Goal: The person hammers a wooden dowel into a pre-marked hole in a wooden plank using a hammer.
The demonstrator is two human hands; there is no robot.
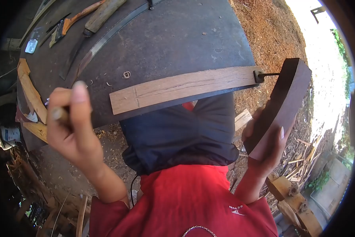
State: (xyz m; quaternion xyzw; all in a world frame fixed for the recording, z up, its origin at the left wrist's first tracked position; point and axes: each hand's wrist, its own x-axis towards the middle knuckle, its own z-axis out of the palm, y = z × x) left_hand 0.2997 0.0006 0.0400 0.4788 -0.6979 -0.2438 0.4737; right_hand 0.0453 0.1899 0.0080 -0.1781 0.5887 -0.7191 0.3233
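Observation:
My left hand (77, 128) is raised over the near left part of the table, fingers wrapped round a wooden stick (60, 114). Only the stick's round, light-brown end shows; the rest is hidden. On the right, my right hand (270, 140) grips the lower part of a thick, curved dark wood block (286, 96), held tilted upward beyond the table's edge. Between my hands, a pale curved board (185, 87) lies along the near table edge, with dark lines along its length and a cross line near its left end. A small dark metal piece (259, 76) touches its right end.
The dark table (177, 35) bears a machete (92, 29) with a wooden handle, an orange-handled tool (77, 17) and a long curved strip (114, 31). Wood offcuts (31, 89) lie at the left. Wood shavings (268, 35) cover the ground.

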